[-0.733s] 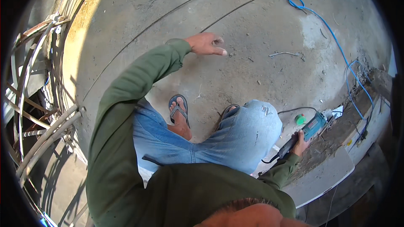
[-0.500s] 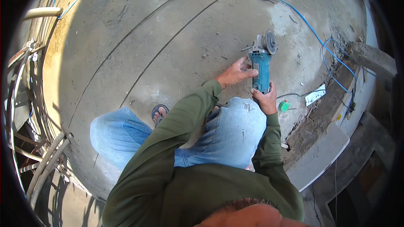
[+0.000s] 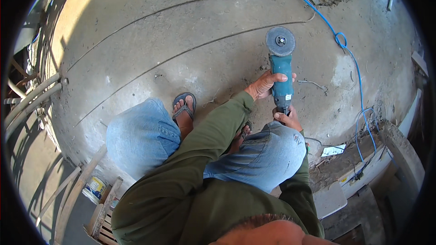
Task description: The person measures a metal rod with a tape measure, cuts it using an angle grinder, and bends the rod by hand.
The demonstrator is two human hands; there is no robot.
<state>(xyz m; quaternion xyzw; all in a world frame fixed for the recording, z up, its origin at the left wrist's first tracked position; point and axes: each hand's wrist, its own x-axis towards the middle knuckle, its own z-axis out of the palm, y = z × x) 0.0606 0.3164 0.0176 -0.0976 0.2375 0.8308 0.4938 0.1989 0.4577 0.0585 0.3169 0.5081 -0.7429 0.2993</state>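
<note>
I had the left hand (image 3: 268, 85) wrapped round the angle grinder (image 3: 282, 70) and the right hand (image 3: 289, 119) round its rear grip, above the floor (image 3: 218, 75), where an accidental start could have wrenched its disc (image 3: 280, 47) sideways.

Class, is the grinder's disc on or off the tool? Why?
On: the grey disc sits at the head of the teal grinder, a hub showing at its centre.

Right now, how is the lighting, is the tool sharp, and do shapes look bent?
Head view: sunlight on the floor at upper left, but the left hand, right hand and grinder in shade; same head view: grinder fairly sharp, without strong glare; head view again: black corners, poles at left apparently bowed by the lens.
</note>
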